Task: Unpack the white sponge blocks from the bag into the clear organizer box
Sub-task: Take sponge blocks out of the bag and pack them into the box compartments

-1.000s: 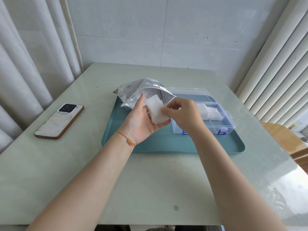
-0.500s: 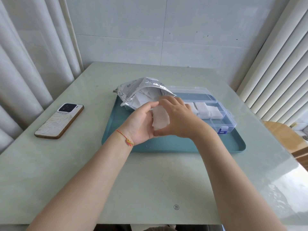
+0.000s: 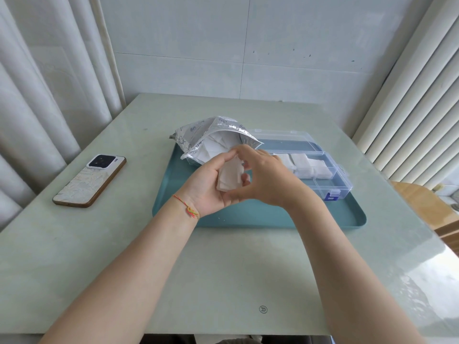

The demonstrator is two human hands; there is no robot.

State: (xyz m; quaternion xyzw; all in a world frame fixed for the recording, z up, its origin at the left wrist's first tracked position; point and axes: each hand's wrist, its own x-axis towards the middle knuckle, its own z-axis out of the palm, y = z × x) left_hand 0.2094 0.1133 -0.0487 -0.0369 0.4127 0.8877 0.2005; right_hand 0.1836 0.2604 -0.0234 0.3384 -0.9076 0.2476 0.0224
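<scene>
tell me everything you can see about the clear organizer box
The box is clear plastic with thin dividers and a blue latch on its near wall. Its lid lies open toward the far side. White sponge blocks fill part of it; the near-right compartment looks empty. It sits on the right of the teal tray, beside the foil bag, partly hidden by the right hand.

The tray (image 3: 260, 214) is teal; the table (image 3: 173, 269) is pale green with faint marbling. The bag (image 3: 198, 137) is silver foil with blue printed marks, and the sponge blocks (image 3: 305, 167) are white (the organizer box (image 3: 330, 175) is clear, blue latch). The phone (image 3: 89, 181) has a cream marbled back with a brown edge.
</scene>
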